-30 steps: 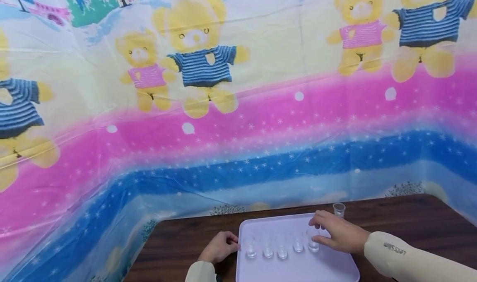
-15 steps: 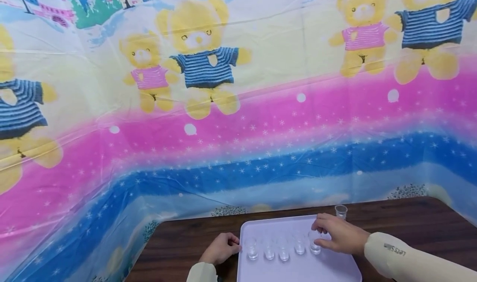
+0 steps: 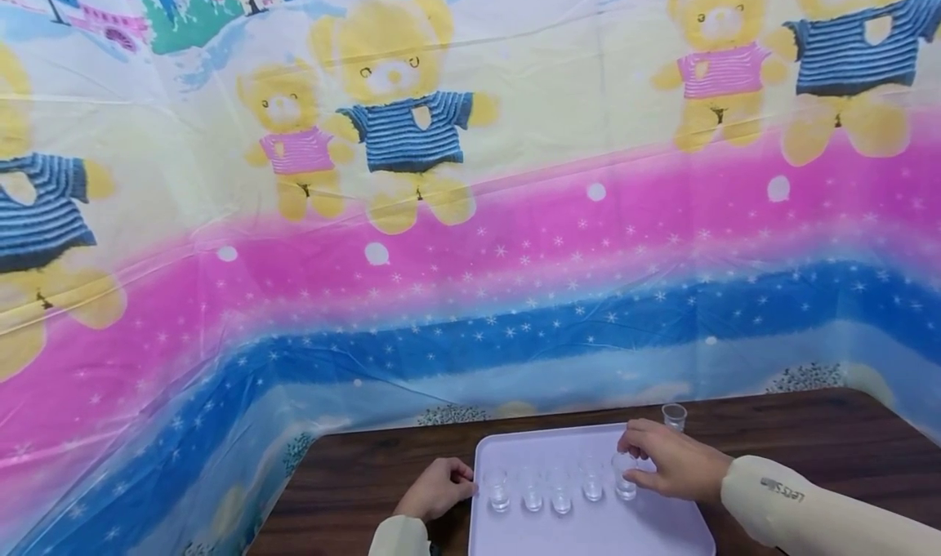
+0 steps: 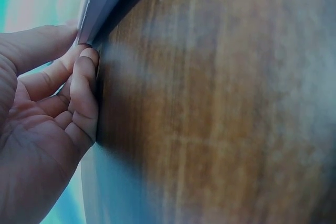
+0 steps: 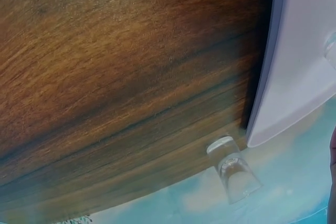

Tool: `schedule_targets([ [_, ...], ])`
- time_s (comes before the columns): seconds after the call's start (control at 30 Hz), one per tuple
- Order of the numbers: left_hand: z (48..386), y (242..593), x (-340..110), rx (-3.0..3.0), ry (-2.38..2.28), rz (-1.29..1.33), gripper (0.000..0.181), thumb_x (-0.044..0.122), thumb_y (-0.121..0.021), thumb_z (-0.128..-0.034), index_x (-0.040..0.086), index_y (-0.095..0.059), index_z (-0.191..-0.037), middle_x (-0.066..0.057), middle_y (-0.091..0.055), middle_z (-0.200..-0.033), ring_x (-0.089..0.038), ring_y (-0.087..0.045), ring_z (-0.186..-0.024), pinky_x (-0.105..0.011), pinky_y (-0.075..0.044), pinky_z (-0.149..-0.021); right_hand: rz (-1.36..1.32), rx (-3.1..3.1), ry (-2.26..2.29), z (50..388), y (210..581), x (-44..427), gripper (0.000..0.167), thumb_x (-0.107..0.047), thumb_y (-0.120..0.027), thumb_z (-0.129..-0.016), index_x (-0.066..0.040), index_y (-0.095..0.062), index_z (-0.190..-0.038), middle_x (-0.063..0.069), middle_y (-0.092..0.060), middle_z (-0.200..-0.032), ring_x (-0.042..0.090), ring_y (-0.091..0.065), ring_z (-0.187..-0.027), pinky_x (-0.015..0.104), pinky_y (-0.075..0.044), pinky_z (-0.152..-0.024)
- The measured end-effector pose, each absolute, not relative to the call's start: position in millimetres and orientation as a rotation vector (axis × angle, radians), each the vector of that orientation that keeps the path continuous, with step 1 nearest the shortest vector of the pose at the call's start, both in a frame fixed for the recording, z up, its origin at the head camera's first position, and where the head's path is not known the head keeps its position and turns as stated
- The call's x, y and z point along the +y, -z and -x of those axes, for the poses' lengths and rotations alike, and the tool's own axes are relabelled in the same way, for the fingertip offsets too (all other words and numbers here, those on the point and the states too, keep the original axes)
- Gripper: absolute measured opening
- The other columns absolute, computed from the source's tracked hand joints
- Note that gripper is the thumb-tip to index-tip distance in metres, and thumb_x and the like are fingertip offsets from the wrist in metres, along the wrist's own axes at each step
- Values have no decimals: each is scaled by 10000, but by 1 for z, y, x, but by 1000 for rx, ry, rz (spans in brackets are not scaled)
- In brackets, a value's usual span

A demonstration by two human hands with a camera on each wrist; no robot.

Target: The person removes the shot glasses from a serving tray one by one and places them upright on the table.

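1. The right hand [image 3: 672, 462] pinches the rightmost small glass [image 3: 626, 492] between thumb and fingers, the glass upright on the tray [image 3: 588, 533]; an uneven squeeze near its top could tilt it, since the hold looks high and light.
2. The next glass in the row [image 3: 592, 489] stands near, to its left; a sideways nudge from the held glass could knock it, and perhaps disturb the other three glasses [image 3: 532, 500] further left.
3. Whether the glasses contain liquid or merely have thick, clear bases, I cannot tell; if liquid, a tilt would likely spill it over the tray.
4. The left hand [image 3: 435, 491] pinches the tray's left edge, thumb above and fingers curled at the side; a tug or lift there could slide or rock the whole row.
5. A separate cup [image 3: 674, 417] stands on the table [image 3: 367, 458] just beyond the tray's far-right corner, partly behind the right hand; a careless withdrawal could topple it with the knuckles.
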State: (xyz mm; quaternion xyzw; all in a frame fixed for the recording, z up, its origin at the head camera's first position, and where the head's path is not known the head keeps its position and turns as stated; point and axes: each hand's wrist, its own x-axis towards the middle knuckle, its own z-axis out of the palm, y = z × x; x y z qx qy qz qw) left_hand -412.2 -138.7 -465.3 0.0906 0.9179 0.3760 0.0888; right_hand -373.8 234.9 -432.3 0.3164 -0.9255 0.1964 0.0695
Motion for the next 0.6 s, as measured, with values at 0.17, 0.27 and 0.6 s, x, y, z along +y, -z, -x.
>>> schedule_targets([
  [0.17,413,466,-139,2735,-1119,-253,96,108,-678,-858,45,-623,-905,-29,-574,-782,-175,-535,-718,-376,-448,-676,-964,-2758,-574,374,430,239,236,-293,-714,-842,-169,-613,-1016,-105,-511,-917,70,-524,-804,280,-472,-675],
  [0.27,412,466,-139,2734,-1119,-240,91,105,-678,-859,48,-621,-903,-31,-574,-783,-174,-535,-721,-375,-448,-680,-993,-2713,-559,375,429,245,234,-270,-714,-845,-149,-612,-1016,-91,-511,-913,80,-526,-802,280,-470,-668],
  [0.6,413,467,-139,2742,-1110,-261,95,112,-675,-862,48,-621,-907,-28,-572,-787,-174,-535,-722,-378,-449,-678,-851,-2725,-541,382,420,275,215,-254,-704,-856,-142,-615,-1016,-77,-523,-871,83,-506,-738,275,-431,-612],
])
